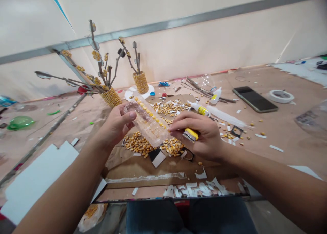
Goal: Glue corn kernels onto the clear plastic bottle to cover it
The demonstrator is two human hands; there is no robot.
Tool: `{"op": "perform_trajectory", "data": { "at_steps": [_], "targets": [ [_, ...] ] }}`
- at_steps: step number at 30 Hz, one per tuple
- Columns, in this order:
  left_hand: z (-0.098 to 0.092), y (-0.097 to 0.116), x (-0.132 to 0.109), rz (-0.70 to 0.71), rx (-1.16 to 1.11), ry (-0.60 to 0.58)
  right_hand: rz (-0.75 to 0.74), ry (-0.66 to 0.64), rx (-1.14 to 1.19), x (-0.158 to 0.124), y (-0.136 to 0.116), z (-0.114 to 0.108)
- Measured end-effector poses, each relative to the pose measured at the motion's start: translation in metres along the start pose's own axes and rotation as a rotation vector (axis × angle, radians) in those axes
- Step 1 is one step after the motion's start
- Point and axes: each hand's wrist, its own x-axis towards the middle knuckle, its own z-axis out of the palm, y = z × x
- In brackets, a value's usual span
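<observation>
My left hand [119,121] is closed on the far left edge of a clear plastic piece [150,127], thumb on top. Along the plastic's upper edge runs a row of yellow corn kernels [150,113]; its lower part is bare and shiny. My right hand [198,132] has its fingertips pinched at the near right end of that row. Whether a kernel sits between them is too small to tell. Tucked in the right palm is a small yellow-and-grey object [191,134], mostly covered by the fingers. Loose kernels [138,144] lie in piles under the plastic.
Two kernel-covered pots [140,82] hold twigs at the back left. Glue bottles [216,96], a phone [254,98] and a tape roll [281,96] lie at right. White scraps [196,189] line the front edge; white board [43,179] lies at left.
</observation>
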Motion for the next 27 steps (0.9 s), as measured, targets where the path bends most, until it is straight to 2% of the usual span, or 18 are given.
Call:
{"op": "perform_trajectory", "data": {
  "at_steps": [13,20,27],
  "targets": [
    [0.002,-0.001,-0.003,-0.029,-0.007,0.014,0.068,0.010,0.064,0.002,-0.006,0.002],
    [-0.002,-0.004,-0.003,-0.002,-0.011,0.008,0.167,0.101,0.105,0.005,-0.013,0.003],
    [-0.001,-0.002,-0.003,-0.018,-0.013,-0.013,0.147,0.074,0.089,0.006,-0.011,0.004]
  ]
}}
